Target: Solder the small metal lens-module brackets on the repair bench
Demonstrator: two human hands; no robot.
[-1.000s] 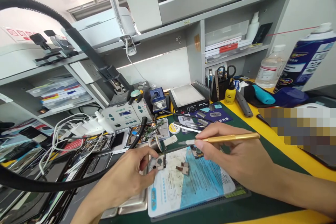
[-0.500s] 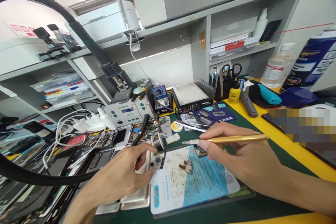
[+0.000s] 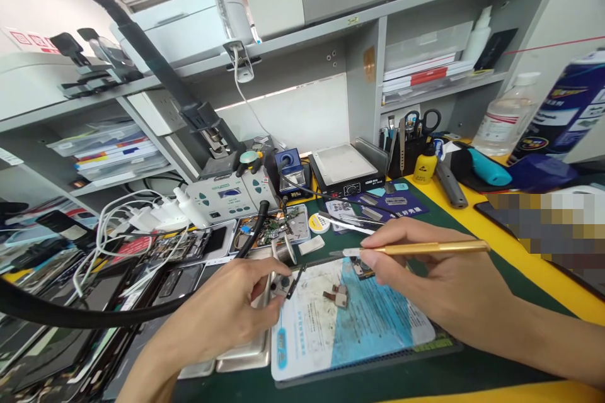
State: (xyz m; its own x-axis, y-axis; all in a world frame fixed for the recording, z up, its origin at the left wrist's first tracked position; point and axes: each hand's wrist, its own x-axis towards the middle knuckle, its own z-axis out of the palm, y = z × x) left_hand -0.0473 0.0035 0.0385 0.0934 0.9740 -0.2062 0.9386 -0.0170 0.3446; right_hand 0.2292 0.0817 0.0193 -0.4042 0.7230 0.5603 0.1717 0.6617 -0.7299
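My left hand [image 3: 231, 302] pinches a small phone camera module [image 3: 283, 283] with a dark strip along its side, just over the left edge of the stained blue-and-white work pad [image 3: 312, 343]. In my right hand [image 3: 439, 283] is a craft knife [image 3: 437, 247] with a gold handle, held like a pen. Its blade points left, apart from the module. A second small module with a brown flex tail [image 3: 339, 296] lies on the pad. Another dark part [image 3: 363, 269] sits at the pad's upper edge, partly hidden behind my right hand.
Behind the pad are a solder spool [image 3: 283, 250], a tray of circuit boards [image 3: 278, 227] and a hot plate [image 3: 345, 170]. Stacked phone parts [image 3: 165, 302] and a thick black hose [image 3: 118, 318] crowd the left. A yellow bottle [image 3: 425, 167] stands at the back right.
The module in my left hand has turned slightly, its dark strip now more slanted. My right hand still holds the knife, nearly in the same place. The whole view has shifted a little.
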